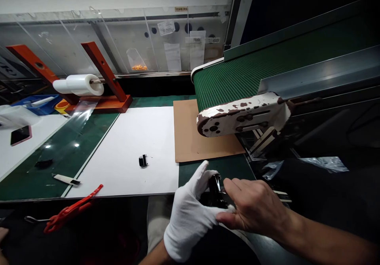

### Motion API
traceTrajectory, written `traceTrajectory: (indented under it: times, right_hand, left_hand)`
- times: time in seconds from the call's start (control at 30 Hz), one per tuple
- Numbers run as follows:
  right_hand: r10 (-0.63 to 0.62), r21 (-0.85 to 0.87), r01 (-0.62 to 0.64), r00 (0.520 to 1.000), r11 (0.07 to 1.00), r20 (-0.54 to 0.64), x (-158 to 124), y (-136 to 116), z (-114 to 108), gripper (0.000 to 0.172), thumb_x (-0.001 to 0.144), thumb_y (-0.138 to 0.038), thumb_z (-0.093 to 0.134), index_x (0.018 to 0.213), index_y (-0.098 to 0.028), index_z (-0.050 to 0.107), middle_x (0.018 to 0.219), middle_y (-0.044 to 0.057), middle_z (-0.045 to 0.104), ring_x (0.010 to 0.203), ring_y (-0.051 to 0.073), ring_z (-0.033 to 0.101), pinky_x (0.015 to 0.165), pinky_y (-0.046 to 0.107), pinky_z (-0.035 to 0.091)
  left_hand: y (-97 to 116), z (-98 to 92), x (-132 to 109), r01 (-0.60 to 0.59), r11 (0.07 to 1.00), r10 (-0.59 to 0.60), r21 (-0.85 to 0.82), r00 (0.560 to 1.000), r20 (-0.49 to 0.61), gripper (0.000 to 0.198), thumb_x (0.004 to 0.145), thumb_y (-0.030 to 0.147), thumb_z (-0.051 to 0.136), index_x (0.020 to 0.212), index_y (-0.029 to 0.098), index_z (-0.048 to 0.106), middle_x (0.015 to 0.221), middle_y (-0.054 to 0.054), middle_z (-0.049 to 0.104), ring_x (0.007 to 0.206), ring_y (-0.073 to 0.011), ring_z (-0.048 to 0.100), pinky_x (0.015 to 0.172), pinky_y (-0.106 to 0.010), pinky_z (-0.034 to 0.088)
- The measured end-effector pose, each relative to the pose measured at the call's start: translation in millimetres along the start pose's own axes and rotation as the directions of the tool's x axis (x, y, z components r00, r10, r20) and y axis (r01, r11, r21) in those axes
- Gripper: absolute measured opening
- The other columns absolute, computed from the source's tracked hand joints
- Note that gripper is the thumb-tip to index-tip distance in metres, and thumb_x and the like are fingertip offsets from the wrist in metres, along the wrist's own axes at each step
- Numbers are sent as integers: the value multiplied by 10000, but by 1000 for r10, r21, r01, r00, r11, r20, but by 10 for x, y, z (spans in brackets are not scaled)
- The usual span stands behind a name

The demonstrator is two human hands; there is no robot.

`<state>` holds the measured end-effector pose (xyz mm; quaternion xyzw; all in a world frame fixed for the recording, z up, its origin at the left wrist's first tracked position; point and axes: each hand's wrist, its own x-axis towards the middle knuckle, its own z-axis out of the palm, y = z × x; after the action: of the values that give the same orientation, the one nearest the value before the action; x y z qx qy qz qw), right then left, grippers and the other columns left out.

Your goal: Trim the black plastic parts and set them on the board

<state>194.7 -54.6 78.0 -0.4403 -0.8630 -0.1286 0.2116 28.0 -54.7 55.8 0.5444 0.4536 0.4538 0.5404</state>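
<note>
My left hand [190,213], in a white glove, is closed around a glossy black part [215,190] with a bright metallic-looking edge, held just off the front edge of the bench. My bare right hand [252,203] is beside it, thumb and fingers pinched together against the part's right side. What lies between those fingertips is hidden. A second small black part [143,161], with little prongs on its right side, lies on the white sheet [124,138] beyond my left hand.
A green conveyor belt [237,79] slopes down over a cardboard sheet [190,138]. On the left stand a film roll [86,85] in an orange stand [118,105], a phone [20,135] and a white-handled cutter [65,179]. A red strap [74,208] hangs at the bench edge.
</note>
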Motion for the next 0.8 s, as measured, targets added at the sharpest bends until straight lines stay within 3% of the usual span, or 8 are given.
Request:
traceTrajectory:
  times: [0.13, 0.27, 0.33, 0.4, 0.5, 0.6, 0.7, 0.8]
  right_hand:
    - [-18, 10, 18, 1000, 1000, -4, -12, 8, 19, 689, 951, -611, 111, 585, -195, 520, 458, -2, 499, 395, 129, 465, 426, 308, 228]
    - [-17, 77, 23, 997, 997, -78, 10, -12, 33, 655, 952, -612, 156, 597, -194, 514, 472, -2, 499, 417, 131, 473, 434, 298, 274]
    - [56, 173, -28, 985, 985, -162, 8, -54, 44, 635, 933, -646, 176, 596, -203, 482, 469, -11, 470, 415, 125, 460, 436, 290, 296]
    - [224, 333, -144, 951, 932, -215, -28, -115, 66, 626, 909, -684, 160, 619, -213, 452, 483, -26, 436, 402, 114, 427, 427, 277, 304]
    - [528, 586, -375, 842, 718, -108, -163, -207, 124, 636, 886, -709, 99, 658, -225, 442, 515, -33, 409, 405, 116, 390, 409, 265, 306]
    - [724, 712, -562, 681, 422, 109, -366, -264, 199, 611, 911, -652, 144, 659, -223, 499, 544, -13, 419, 448, 138, 405, 417, 269, 327]
    - [802, 729, -670, 509, 140, 313, -585, -280, 276, 562, 927, -586, 256, 675, -204, 582, 533, -13, 394, 474, 142, 405, 442, 268, 337]
    - [789, 711, -702, 416, -38, 452, -779, -278, 339, 571, 919, -583, 294, 677, -189, 627, 500, -34, 312, 453, 128, 347, 449, 264, 304]
  left_hand:
    - [16, 13, 19, 72, 995, -72, -64, 997, 1, 892, 570, 180, 860, 1373, 190, 472, 1215, -85, 643, 1094, -261, 633, 1031, -390, 496]
    - [23, 21, 55, 59, 986, -53, -155, 998, 42, 977, 543, 178, 877, 1407, 207, 422, 1187, -74, 648, 1100, -256, 623, 1029, -387, 489]
    - [24, 28, 65, 47, 965, -30, -258, 997, 66, 991, 527, 193, 896, 1400, 220, 427, 1166, -66, 652, 1093, -253, 625, 978, -348, 519]
    - [18, 32, 66, 40, 936, -14, -351, 997, 75, 980, 521, 223, 913, 1382, 231, 447, 1163, -69, 651, 1105, -253, 620, 946, -313, 527]
    - [-6, 28, 64, 46, 895, -6, -444, 996, 90, 1017, 465, 273, 944, 1361, 233, 464, 1149, -77, 662, 1131, -253, 612, 973, -297, 497]
    - [-31, 16, 76, 58, 863, -8, -502, 995, 102, 1034, 423, 296, 955, 1340, 245, 479, 1137, -69, 669, 1130, -246, 616, 993, -303, 476]
    - [-21, 5, 101, 68, 852, -20, -520, 995, 96, 993, 431, 272, 954, 1316, 271, 503, 1140, -48, 669, 1125, -233, 619, 967, -288, 486]
    - [19, 7, 127, 122, 844, -78, -523, 991, 104, 951, 438, 181, 945, 1288, 275, 527, 1120, -40, 674, 1116, -228, 624, 886, -241, 514]
